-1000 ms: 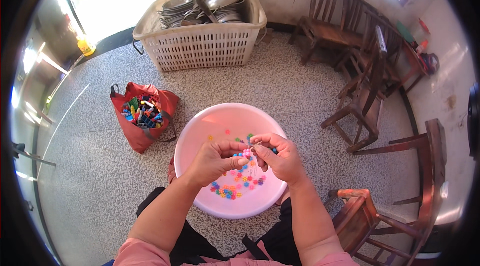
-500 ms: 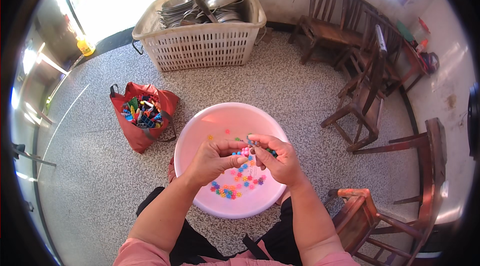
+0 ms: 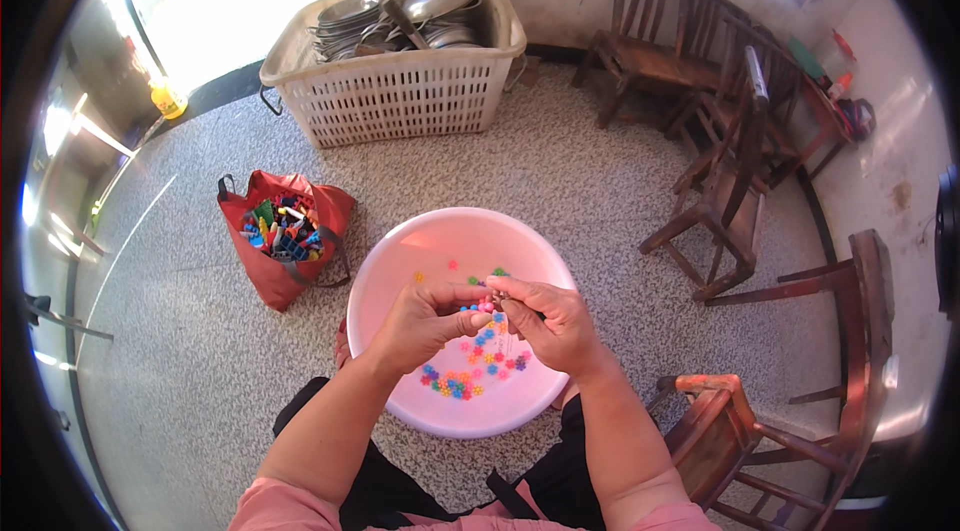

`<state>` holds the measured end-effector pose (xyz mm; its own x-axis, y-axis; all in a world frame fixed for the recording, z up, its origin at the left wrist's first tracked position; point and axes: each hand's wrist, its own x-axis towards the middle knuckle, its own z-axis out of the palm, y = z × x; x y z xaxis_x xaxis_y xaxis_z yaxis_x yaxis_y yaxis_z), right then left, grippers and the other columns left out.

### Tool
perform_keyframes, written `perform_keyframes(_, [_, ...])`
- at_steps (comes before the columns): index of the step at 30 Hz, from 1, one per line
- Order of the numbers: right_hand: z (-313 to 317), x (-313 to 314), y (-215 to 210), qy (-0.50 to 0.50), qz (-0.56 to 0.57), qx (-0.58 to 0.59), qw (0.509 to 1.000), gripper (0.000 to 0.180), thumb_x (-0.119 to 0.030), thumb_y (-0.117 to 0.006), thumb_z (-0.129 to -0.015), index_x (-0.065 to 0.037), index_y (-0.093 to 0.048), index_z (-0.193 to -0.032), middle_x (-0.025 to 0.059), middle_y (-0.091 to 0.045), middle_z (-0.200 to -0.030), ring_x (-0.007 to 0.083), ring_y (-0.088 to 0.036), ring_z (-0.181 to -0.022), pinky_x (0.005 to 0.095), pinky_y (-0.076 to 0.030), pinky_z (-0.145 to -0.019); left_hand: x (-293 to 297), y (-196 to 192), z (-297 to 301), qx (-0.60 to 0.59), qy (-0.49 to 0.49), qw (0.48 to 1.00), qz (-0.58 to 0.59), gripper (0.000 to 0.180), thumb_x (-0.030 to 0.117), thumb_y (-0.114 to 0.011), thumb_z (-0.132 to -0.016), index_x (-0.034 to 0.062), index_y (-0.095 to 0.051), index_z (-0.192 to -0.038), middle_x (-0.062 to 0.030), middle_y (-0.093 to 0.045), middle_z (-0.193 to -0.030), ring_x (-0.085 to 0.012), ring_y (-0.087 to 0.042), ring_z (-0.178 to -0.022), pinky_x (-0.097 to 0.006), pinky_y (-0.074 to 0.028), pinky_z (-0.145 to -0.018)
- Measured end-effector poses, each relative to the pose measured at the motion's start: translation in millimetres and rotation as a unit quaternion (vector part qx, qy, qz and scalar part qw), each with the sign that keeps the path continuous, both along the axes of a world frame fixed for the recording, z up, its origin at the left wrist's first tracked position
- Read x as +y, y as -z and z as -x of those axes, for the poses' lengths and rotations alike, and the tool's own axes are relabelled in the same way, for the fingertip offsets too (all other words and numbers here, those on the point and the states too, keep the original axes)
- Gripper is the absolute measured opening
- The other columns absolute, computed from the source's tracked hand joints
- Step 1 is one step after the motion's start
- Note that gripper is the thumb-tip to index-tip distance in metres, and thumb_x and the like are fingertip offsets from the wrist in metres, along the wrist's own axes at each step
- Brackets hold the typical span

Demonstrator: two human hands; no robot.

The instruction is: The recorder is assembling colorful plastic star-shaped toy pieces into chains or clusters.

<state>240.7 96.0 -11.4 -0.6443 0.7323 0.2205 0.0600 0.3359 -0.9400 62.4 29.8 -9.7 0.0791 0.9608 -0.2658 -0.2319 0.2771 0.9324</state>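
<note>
Over a pink plastic basin (image 3: 392,243), my two hands meet fingertip to fingertip. My left hand (image 3: 422,323) is closed in a pinch on a small pink flower-shaped piece (image 3: 486,305), with a bit of blue beside it. The fingers of my right hand (image 3: 556,327) are pinched together right against it; what they hold, if anything, is mostly hidden. Several small flower-shaped pieces (image 3: 458,384) in mixed colours lie on the basin's bottom, most of them at the near side.
Left of the basin stands a red bag (image 3: 268,269) full of colourful toy bricks. Beyond is a white slatted crate (image 3: 400,103) of metal dishes. Wooden chairs (image 3: 735,221) line the right side, and a wooden stool (image 3: 712,421) stands near my right arm.
My right fingertips have closed in, and the small greyish-blue piece that showed at them is no longer visible. My left hand keeps its pinch on the pink piece.
</note>
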Motion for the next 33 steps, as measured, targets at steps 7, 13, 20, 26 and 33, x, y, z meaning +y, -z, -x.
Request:
perform_keyframes(7, [6.6, -1.0, 2.0, 0.026, -0.061, 0.007, 0.998, 0.022, -0.003, -0.056, -0.084, -0.003, -0.06, -0.106, 0.0076, -0.065, -0.081, 0.0101, -0.056, -0.06, 0.0222, -0.046, -0.055, 0.7, 7.1, -0.7, 0.001, -0.012, 1.0, -0.003, 0.03, 0.014, -0.069, -0.077, 0.0002, -0.063, -0.103, -0.0018, -0.064, -0.084, -0.0057, -0.055, -0.07, -0.021, -0.046, -0.064])
perform_keyframes(13, [7.6, -1.8, 5.5, 0.014, -0.079, -0.015, 0.997, 0.022, -0.004, -0.056, -0.084, -0.004, -0.06, -0.106, 0.007, -0.064, -0.081, 0.0107, -0.056, -0.06, 0.0228, -0.046, -0.054, 0.7, 15.8, -0.7, 0.007, -0.013, 1.0, -0.007, 0.03, 0.016, -0.069, -0.078, 0.0003, -0.063, -0.103, -0.0013, -0.064, -0.081, -0.0058, -0.055, -0.068, -0.02, -0.046, -0.062])
perform_keyframes(20, [3.4, 12.1, 12.1, 0.04, 0.403, 0.218, 0.888, 0.019, -0.006, -0.05, -0.086, 0.002, -0.053, -0.103, 0.0084, -0.058, -0.083, 0.0136, -0.054, -0.063, 0.0236, -0.049, -0.061, 4.8, -1.0, 1.2, -0.034, -0.003, 0.999, 0.034, 0.04, 0.024, -0.062, -0.083, 0.003, -0.054, -0.116, -0.001, -0.058, -0.088, -0.0092, -0.056, -0.07, -0.019, -0.04, -0.052])
perform_keyframes(26, [1.6, 24.0, 20.8, 0.103, 0.574, 0.323, 0.745, 0.022, 0.0, -0.041, -0.086, 0.001, -0.047, -0.106, 0.0151, -0.058, -0.094, 0.0241, -0.061, -0.085, 0.0318, -0.055, -0.072, 3.5, 10.4, 4.0, -0.145, -0.019, 0.989, 0.027, 0.034, 0.026, -0.056, -0.087, 0.0013, -0.055, -0.111, -0.0026, -0.057, -0.084, -0.0086, -0.053, -0.063, -0.021, -0.043, -0.057])
perform_keyframes(33, [1.1, 19.4, 20.9, 0.074, 0.582, 0.294, 0.754, 0.018, -0.011, -0.043, -0.091, -0.001, -0.048, -0.105, 0.0134, -0.058, -0.095, 0.0216, -0.061, -0.082, 0.0332, -0.054, -0.071, 1.8, 12.0, 7.8, -0.212, -0.029, 0.976, 0.049, 0.035, 0.032, -0.049, -0.091, 0.0022, -0.056, -0.107, -0.0044, -0.059, -0.086, -0.0109, -0.054, -0.064, -0.024, -0.044, -0.059])
